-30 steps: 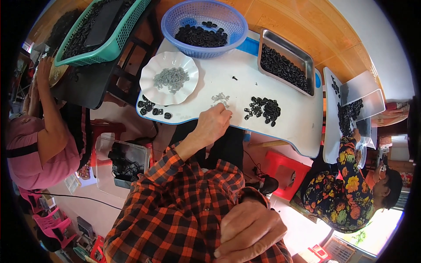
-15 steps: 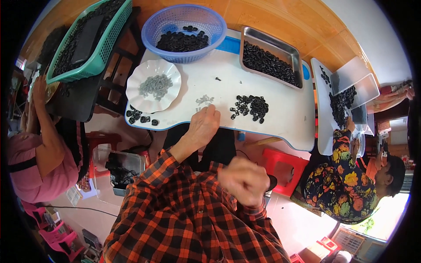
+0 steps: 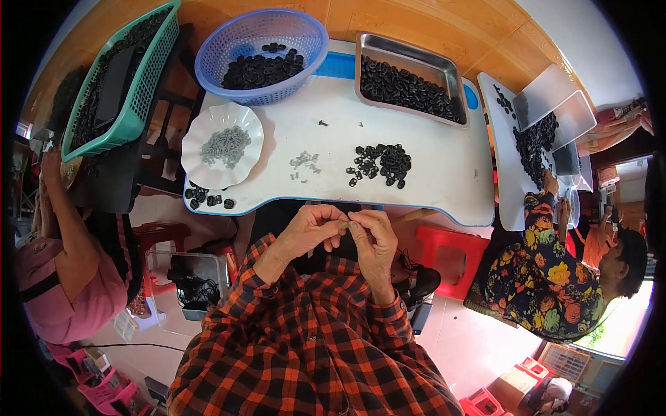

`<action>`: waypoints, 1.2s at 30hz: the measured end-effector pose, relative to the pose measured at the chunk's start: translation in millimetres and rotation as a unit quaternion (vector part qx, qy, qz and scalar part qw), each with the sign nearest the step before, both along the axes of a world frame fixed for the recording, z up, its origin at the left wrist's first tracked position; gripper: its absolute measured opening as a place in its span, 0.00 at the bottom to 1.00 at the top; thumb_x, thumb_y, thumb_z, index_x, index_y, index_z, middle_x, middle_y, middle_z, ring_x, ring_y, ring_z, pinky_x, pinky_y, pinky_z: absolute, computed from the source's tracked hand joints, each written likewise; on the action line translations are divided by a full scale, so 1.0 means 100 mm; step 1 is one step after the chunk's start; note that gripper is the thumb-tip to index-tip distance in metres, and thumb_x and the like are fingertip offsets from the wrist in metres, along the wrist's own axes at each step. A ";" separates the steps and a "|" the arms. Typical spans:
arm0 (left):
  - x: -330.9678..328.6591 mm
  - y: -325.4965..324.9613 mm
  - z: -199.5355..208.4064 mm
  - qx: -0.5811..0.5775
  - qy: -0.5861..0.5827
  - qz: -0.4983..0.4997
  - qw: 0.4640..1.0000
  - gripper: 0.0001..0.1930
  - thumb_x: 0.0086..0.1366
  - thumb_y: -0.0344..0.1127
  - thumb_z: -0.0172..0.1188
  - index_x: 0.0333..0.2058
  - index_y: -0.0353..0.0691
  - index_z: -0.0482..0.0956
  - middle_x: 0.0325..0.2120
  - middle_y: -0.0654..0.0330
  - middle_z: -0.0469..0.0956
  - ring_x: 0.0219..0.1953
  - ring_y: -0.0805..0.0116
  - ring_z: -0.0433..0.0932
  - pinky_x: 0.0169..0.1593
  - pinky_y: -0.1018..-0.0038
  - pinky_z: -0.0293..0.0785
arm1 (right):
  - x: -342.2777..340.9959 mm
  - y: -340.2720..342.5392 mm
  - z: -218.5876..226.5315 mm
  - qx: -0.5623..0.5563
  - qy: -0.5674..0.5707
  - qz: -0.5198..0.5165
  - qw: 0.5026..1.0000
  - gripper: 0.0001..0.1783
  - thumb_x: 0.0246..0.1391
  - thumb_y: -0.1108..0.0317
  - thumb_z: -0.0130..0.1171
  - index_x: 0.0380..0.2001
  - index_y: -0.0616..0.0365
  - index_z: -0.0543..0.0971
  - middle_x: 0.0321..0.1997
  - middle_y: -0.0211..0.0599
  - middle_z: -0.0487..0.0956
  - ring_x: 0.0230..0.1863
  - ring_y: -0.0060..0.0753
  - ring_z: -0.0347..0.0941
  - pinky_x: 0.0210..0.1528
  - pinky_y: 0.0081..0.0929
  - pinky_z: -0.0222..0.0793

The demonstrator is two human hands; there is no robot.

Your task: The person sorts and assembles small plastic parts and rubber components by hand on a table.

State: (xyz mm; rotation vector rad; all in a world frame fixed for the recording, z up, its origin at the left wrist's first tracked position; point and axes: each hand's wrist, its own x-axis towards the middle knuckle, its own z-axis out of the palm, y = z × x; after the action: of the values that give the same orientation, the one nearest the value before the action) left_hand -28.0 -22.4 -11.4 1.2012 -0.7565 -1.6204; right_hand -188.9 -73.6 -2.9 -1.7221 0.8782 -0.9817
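since the earlier frame the left hand (image 3: 313, 231) has come back from the white worktop (image 3: 444, 180) and now meets the right hand (image 3: 371, 239) just below its near edge, fingertips pinched together on a tiny piece, too small to identify. judged from this, a fitting step is in hand. from largest: green mesh basket (image 3: 118, 83), blue round basket (image 3: 260, 52), steel tray (image 3: 409, 76), white scalloped plate (image 3: 222, 145) of grey screws, loose black plastic parts (image 3: 380, 164), small grey screws (image 3: 304, 163). next calls for steady fingertip alignment.
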 end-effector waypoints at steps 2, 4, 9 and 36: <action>-0.04 0.01 -0.03 -0.055 0.073 0.027 0.996 0.08 0.63 0.31 0.57 0.37 0.33 0.77 0.24 0.64 0.78 0.23 0.80 0.76 0.25 0.85 0.74 | 0.01 0.00 0.00 -0.001 -0.011 -0.013 1.000 0.08 0.54 0.77 0.58 0.38 0.61 0.79 0.38 0.32 0.74 0.35 0.20 0.70 0.37 0.16 0.66; -0.11 -0.01 -0.03 -0.076 0.090 0.049 0.992 0.07 0.62 0.30 0.58 0.37 0.33 0.77 0.25 0.63 0.78 0.24 0.80 0.76 0.26 0.85 0.75 | 0.01 0.01 0.01 0.020 -0.021 -0.015 0.999 0.07 0.54 0.77 0.57 0.38 0.61 0.79 0.38 0.32 0.74 0.35 0.19 0.69 0.37 0.16 0.66; -0.16 -0.01 -0.07 -0.107 0.082 0.089 0.987 0.07 0.61 0.27 0.60 0.37 0.31 0.77 0.25 0.62 0.78 0.26 0.79 0.77 0.28 0.83 0.77 | 0.03 0.04 -0.05 0.070 -0.050 -0.023 0.996 0.06 0.55 0.77 0.56 0.37 0.62 0.78 0.38 0.30 0.73 0.36 0.17 0.68 0.38 0.15 0.65; 0.09 0.04 -0.30 -0.066 0.114 0.191 0.973 0.09 0.66 0.32 0.55 0.38 0.31 0.77 0.25 0.63 0.76 0.21 0.80 0.75 0.22 0.86 0.72 | 0.41 -0.74 -0.04 -0.319 0.329 0.065 0.886 0.07 0.42 0.80 0.56 0.28 0.60 0.77 0.31 0.40 0.70 0.36 0.44 0.69 0.35 0.37 0.66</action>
State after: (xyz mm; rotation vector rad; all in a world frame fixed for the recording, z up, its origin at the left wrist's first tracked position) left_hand -18.7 -18.6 -41.7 0.9748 -0.4457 -1.3352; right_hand -148.0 -147.8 -6.9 -2.7413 0.8814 -0.6134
